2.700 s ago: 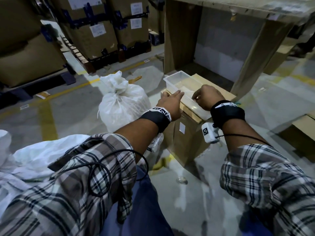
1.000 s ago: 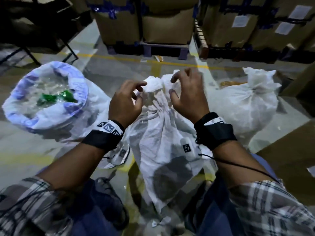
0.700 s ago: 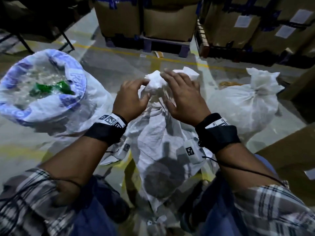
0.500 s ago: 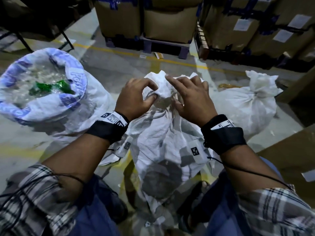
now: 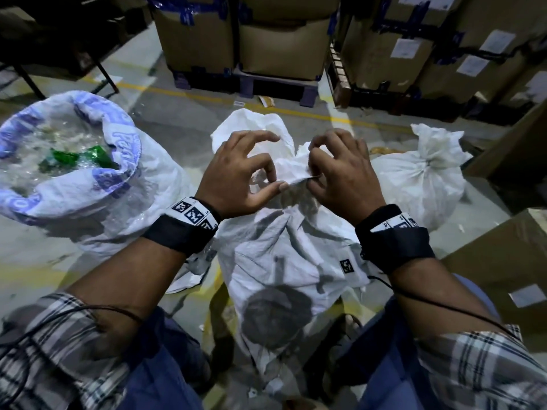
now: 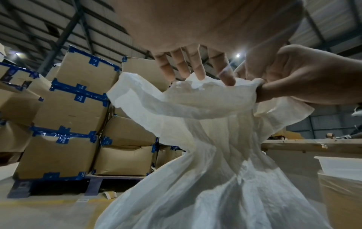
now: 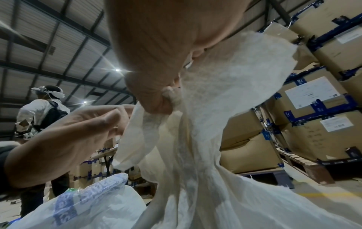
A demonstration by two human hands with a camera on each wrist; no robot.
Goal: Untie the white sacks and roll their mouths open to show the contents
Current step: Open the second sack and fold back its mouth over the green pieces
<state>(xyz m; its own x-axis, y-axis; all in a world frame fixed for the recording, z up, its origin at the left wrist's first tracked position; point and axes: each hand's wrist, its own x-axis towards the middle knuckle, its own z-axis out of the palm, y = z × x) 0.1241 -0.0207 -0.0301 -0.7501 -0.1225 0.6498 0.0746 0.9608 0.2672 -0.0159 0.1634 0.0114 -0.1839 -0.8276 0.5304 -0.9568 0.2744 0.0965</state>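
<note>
The middle white sack stands between my knees, its neck still gathered and its crumpled mouth fanning out above. My left hand curls at the neck's left side, thumb and forefinger on the fabric edge. My right hand pinches a flap of the mouth between thumb and fingers. The left wrist view shows my left fingertips on top of the sack. The right wrist view shows my right hand pinching the sack's fabric. A rolled-open sack holds clear plastic and green pieces. A tied sack stands at the right.
Stacked cardboard boxes on pallets line the far side, behind a yellow floor line. Another carton sits close on my right. Dark chair legs stand at far left. In the right wrist view another person stands behind.
I turned from the plastic tub on the carton to the sacks. Over the last second both hands worked at the middle sack's neck, and its mouth fabric has spread out looser.
</note>
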